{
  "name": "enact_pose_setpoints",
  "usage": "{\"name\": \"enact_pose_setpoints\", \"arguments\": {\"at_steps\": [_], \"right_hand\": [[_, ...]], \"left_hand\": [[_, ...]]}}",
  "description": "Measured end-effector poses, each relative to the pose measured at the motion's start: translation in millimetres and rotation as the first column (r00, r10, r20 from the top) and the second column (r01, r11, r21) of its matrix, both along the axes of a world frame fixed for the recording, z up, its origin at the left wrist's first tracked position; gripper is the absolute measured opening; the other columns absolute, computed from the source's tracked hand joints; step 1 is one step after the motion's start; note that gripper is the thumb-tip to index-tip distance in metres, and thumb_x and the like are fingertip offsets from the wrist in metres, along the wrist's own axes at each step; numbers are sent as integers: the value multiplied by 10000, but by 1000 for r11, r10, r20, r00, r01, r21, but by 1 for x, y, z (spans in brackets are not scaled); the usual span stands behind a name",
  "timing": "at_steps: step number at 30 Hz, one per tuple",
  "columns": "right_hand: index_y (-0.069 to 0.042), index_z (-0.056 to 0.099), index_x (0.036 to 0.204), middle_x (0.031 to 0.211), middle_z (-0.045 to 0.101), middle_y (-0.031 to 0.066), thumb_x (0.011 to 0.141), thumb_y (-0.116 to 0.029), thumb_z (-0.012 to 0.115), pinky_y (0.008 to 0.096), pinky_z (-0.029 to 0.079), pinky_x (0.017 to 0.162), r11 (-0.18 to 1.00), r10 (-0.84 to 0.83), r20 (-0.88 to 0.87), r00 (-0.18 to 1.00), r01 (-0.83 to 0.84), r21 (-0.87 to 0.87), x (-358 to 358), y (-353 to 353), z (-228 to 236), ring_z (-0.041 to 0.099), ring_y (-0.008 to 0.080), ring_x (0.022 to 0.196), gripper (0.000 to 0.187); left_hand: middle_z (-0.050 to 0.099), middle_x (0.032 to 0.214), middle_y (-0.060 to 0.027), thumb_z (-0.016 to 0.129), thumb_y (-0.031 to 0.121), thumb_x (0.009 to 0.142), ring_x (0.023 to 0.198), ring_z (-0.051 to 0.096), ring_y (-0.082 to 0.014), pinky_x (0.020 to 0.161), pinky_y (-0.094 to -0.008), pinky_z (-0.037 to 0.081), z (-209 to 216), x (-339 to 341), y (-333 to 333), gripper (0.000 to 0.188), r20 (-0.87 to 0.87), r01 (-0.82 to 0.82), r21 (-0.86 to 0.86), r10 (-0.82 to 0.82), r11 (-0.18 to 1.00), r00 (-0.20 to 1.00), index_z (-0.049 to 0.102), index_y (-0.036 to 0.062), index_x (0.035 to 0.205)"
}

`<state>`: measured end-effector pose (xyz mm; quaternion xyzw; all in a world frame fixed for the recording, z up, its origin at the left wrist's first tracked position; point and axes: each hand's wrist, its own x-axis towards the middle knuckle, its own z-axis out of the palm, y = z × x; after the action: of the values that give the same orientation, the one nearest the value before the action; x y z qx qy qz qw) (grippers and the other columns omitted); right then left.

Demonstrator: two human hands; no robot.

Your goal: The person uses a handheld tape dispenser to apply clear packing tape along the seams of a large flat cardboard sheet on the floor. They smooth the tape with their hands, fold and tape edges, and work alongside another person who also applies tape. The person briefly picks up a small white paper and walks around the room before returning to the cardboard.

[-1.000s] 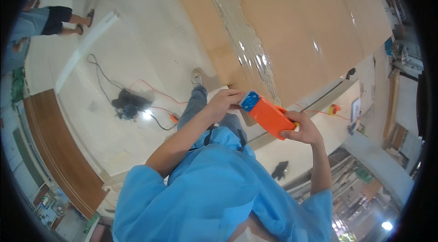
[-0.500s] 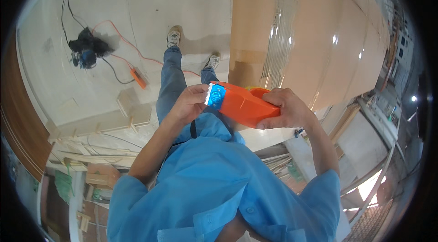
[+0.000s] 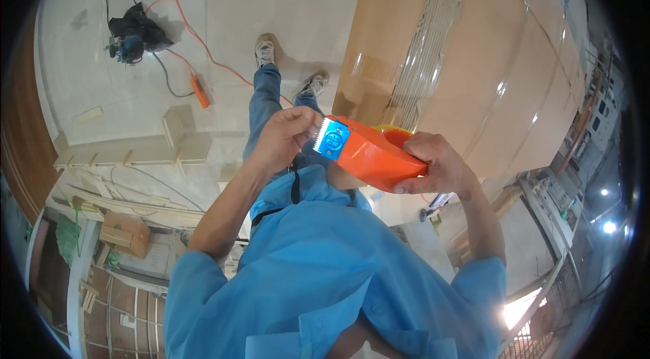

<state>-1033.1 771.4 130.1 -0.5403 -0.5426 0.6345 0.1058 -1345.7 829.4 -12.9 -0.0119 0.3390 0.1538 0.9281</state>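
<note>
An orange packing tape dispenser [image 3: 376, 158] is held out in front of my waist, its blue toothed cutter plate [image 3: 332, 140] facing left. Behind its upper edge a little of a yellow roll [image 3: 396, 130] shows. My right hand [image 3: 441, 166] wraps round the dispenser's right end, thumb below and fingers above. My left hand [image 3: 286, 137] is closed, thumb and forefinger pinched together right beside the cutter teeth. Whatever lies between those fingertips, if anything, is too small or clear to make out.
A large cardboard-wrapped package [image 3: 487, 75] with shiny tape strips lies ahead on the right. A blue and black power tool [image 3: 130, 48] with cords sits on the floor at far left, near an orange connector [image 3: 200, 92]. Wooden strips and a cardboard box [image 3: 125, 232] are at left.
The view has shifted a little. The dispenser tilts slightly more downward to the right, still in my right hand. My left fingers have curled in more at the cutter's upper corner.
</note>
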Motion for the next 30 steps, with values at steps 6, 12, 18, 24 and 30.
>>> {"name": "enact_pose_setpoints", "arguments": {"at_steps": [6, 12, 18, 24, 30], "right_hand": [[-26, 683, 877, 750, 651, 136, 804, -492, 840, 411, 527, 689, 996, -33, 145, 989, 44, -75, -33, 26, 15, 681, 328, 718, 497], [-6, 675, 929, 801, 692, 168, 873, -574, 715, 441, 556, 718, 945, 326, 463, 824, -279, -169, -50, 56, 35, 713, 341, 774, 573], [-50, 679, 905, 771, 682, 146, 861, -557, 728, 452, 544, 698, 940, 339, 465, 818, -314, -132, -8, 31, 34, 696, 352, 755, 511], [-97, 692, 866, 709, 649, 119, 756, -451, 834, 447, 528, 679, 980, 81, 303, 950, -132, 150, 86, -35, 5, 664, 345, 721, 396], [-99, 688, 797, 685, 639, 104, 651, -374, 860, 435, 527, 678, 976, 35, 508, 861, -138, 166, 164, -118, 7, 650, 328, 701, 355]], "left_hand": [[684, 968, -48, 631, 144, 1039, 903, 590, -131, 893, -293, 463, -35, -23, -6, 157, -156, 0, 193, 31, 981, 987, 687, 19, 961], [669, 1000, -54, 635, 145, 1025, 905, 588, -145, 883, -297, 462, -160, 14, -25, 135, -244, -259, 260, 323, 930, 914, 674, 24, 979], [654, 1025, -46, 606, 172, 1032, 1012, 600, -170, 949, -317, 474, -162, 130, -96, 166, -145, 164, 14, -160, 986, 976, 655, 22, 1084], [660, 1125, -82, 622, 192, 1009, 1136, 597, -193, 1033, -344, 459, -141, 114, -79, 266, -194, -30, -114, 8, 993, 981, 633, 15, 1209], [642, 1312, -143, 630, 245, 990, 1283, 580, -253, 1136, -422, 418, -51, 99, -20, 459, -554, 448, 833, 468, 325, 688, 571, 34, 1394]]}}
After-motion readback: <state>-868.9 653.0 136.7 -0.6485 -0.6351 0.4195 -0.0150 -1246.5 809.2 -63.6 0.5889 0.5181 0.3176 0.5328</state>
